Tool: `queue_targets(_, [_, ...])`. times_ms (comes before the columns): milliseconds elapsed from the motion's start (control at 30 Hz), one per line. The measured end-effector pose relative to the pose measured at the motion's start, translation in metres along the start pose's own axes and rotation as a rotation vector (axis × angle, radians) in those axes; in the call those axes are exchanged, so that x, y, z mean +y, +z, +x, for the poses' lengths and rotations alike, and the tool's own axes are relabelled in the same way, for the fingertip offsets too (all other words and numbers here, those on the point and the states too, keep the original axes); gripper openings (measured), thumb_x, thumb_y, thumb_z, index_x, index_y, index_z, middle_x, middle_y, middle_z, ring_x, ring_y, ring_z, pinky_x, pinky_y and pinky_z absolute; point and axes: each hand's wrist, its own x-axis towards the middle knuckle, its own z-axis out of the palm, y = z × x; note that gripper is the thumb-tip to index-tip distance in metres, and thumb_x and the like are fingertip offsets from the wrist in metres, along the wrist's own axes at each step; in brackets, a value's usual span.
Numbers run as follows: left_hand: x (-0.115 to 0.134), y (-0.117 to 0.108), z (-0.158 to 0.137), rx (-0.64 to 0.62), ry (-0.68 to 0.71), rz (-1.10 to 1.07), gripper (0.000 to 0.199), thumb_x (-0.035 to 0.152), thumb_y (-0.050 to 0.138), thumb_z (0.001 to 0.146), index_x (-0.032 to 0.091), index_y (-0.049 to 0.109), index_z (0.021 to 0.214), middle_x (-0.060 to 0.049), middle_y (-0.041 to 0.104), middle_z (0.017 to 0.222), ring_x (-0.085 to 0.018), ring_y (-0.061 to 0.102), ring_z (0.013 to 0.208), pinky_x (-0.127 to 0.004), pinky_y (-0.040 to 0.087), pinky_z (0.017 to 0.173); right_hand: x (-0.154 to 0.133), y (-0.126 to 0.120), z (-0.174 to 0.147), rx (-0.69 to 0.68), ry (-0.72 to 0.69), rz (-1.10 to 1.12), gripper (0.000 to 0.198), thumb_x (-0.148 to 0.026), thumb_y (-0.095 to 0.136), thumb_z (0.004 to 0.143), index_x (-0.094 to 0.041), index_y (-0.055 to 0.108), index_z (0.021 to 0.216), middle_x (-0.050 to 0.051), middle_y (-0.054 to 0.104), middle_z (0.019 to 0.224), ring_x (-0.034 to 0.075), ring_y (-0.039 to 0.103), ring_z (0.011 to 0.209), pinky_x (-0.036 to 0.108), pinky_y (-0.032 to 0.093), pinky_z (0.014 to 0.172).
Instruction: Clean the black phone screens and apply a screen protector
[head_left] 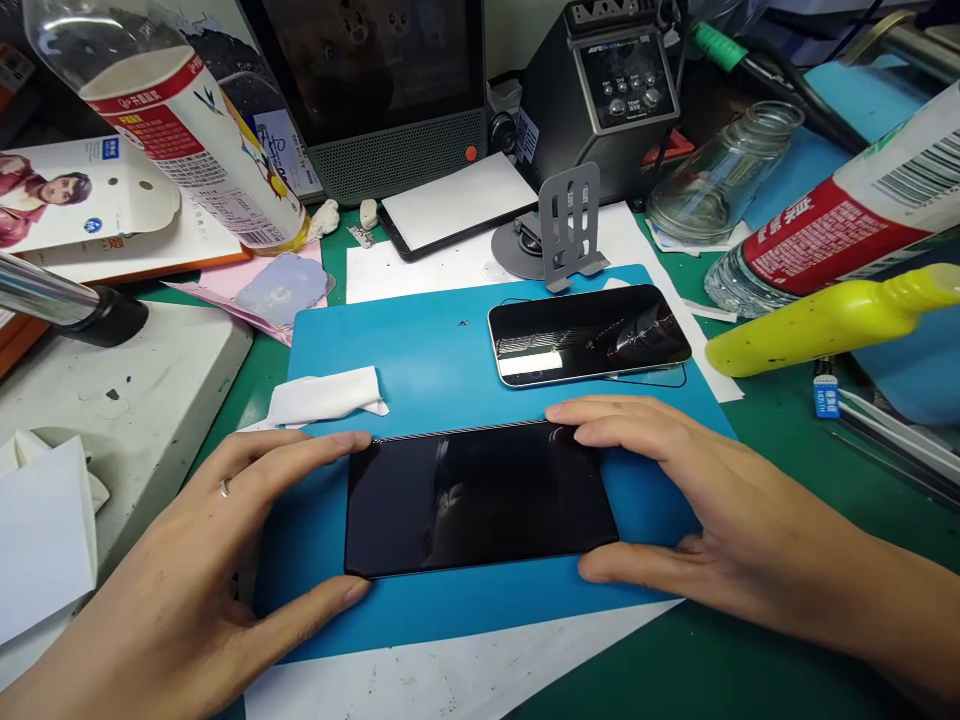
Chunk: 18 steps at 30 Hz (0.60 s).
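A black smartphone lies lengthwise before me, its dark glossy screen facing up, over a blue mat. My left hand grips its left end, index finger at the far corner and thumb at the near one; a ring sits on one finger. At the opposite end, my right hand holds the phone the same way, fingers on the far edge and thumb on the near edge. Just beyond lies a second phone with a light frame and a reflective screen. A folded white cloth rests behind my left fingers.
Behind the mat stand a grey metal phone stand, another phone with a white face and a soldering station. A yellow bottle and a labelled bottle are on the right. Left are a drink bottle and a white box.
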Motion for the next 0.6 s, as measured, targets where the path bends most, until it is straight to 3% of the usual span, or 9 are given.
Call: queue_targets(600, [0.0054,-0.0017,0.0040,-0.005,-0.004,-0.136,0.069,0.052,0.071,0.087,0.040,0.040,0.147,-0.005,0.054,0.143,-0.032,0.057,0.127,-0.049,0.055,0.105,-0.0014,0.0009,0.0004,0.042,0.027,0.006,0.059,-0.048,0.077,0.084,-0.026,0.053,0.133,0.009,0.064,0.138,0.029,0.065,0.123,0.042,0.056,0.105])
